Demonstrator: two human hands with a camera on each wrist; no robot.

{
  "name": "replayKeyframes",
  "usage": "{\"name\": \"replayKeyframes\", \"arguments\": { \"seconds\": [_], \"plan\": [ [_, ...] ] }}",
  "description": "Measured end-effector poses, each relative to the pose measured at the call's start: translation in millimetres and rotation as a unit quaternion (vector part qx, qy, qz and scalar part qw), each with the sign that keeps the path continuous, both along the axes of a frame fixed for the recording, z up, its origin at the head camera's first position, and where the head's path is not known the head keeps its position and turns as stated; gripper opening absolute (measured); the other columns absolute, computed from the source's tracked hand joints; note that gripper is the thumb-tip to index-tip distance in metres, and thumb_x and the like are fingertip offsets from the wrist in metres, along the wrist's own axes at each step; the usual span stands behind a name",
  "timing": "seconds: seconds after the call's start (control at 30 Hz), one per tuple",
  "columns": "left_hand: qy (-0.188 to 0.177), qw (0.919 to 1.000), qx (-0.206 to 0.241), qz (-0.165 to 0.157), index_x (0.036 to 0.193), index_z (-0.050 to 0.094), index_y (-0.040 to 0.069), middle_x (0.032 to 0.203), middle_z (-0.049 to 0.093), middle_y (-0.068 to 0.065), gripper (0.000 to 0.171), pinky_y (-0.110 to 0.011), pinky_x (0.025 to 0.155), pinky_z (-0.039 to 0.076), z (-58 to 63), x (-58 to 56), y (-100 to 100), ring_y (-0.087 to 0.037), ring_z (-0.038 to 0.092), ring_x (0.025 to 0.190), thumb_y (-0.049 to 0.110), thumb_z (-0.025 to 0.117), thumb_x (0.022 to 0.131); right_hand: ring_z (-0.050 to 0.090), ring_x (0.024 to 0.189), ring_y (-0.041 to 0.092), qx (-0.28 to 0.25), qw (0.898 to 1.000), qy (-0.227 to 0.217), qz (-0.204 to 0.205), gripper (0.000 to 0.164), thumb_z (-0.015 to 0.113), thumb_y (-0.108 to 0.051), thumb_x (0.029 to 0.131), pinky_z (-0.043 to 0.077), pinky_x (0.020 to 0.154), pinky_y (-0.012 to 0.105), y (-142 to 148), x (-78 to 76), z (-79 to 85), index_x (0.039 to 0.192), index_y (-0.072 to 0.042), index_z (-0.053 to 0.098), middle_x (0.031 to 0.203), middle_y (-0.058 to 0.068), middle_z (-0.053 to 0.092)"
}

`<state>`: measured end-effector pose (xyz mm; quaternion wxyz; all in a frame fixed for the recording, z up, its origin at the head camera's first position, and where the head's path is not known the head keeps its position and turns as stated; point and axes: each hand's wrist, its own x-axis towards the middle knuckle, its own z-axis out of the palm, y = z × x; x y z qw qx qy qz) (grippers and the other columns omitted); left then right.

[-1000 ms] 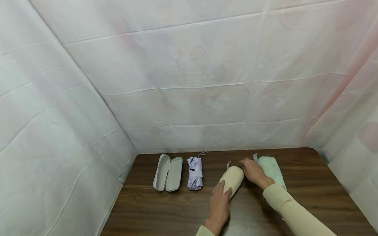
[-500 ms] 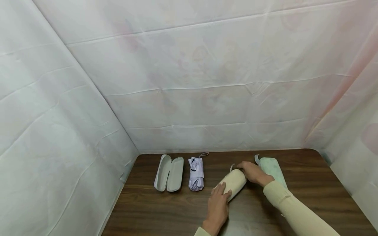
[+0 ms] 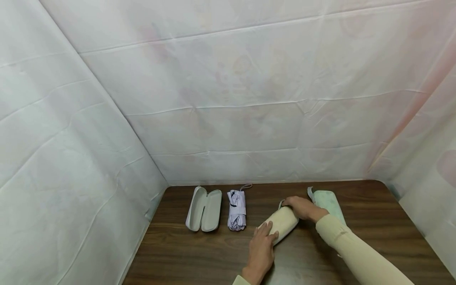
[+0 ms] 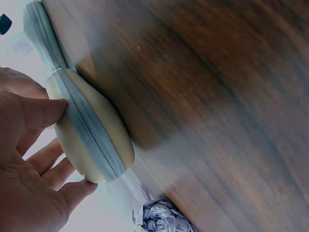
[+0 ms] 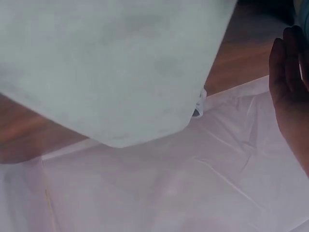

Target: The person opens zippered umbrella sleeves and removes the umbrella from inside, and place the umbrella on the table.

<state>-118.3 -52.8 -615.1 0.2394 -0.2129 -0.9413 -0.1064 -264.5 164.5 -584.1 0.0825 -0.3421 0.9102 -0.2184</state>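
Note:
A cream zip-up glasses case (image 3: 284, 222) lies slantwise on the table. My left hand (image 3: 261, 250) holds its near end, fingers over the top. In the left wrist view that hand (image 4: 34, 169) grips the case (image 4: 99, 137), with the thumb at the grey zip (image 4: 89, 125), which runs closed along the side in view. My right hand (image 3: 303, 208) is at the far end, fingertips at the short grey strap (image 3: 280, 204); the exact pinch is partly hidden. A mint-green case (image 3: 328, 202) lies just right of it, partly behind the sleeve, and looms large in the right wrist view.
An open grey case (image 3: 204, 209) lies at the left of the brown wooden table (image 3: 185, 253). Next to it is a folded lilac umbrella (image 3: 236, 209) with a wrist loop. White sheeting (image 3: 228, 130) hangs behind the table and at both sides.
My right hand has moved left from beside the mint-green case onto the cream case's far end and strap. The cream case has shifted slightly and turned a little, with the left hand on it.

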Motion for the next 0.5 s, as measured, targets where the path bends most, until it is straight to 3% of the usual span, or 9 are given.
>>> {"name": "replayKeyframes", "arguments": {
  "seconds": [0.3, 0.5],
  "plan": [
    [-0.018, 0.9998, 0.003, 0.002, 0.109, 0.085, 0.023, 0.135, 0.072, -0.004, 0.047, -0.048, 0.099, 0.058, 0.2, -0.8, -1, -0.025, 0.069, 0.124, -0.003, 0.086, 0.070, 0.068, 0.116, 0.037, 0.060, 0.997, -0.036, 0.011, 0.046, 0.061, 0.015, 0.097, 0.056, 0.091, 0.050, -4, -8.3, 4.1, 0.130, -0.013, 0.075, 0.125, 0.011, 0.071],
    [-0.038, 0.9992, 0.008, 0.007, 0.110, 0.085, 0.023, 0.137, 0.071, -0.002, 0.046, -0.049, 0.099, 0.058, 1.2, -1.5, 0, -0.025, 0.068, 0.125, -0.003, 0.085, 0.073, 0.069, 0.115, 0.034, 0.086, 0.996, -0.002, 0.027, 0.037, 0.065, 0.008, 0.097, 0.057, 0.089, 0.047, -4, -11.3, 4.6, 0.120, -0.018, 0.078, 0.124, 0.008, 0.073]
  ]
}}
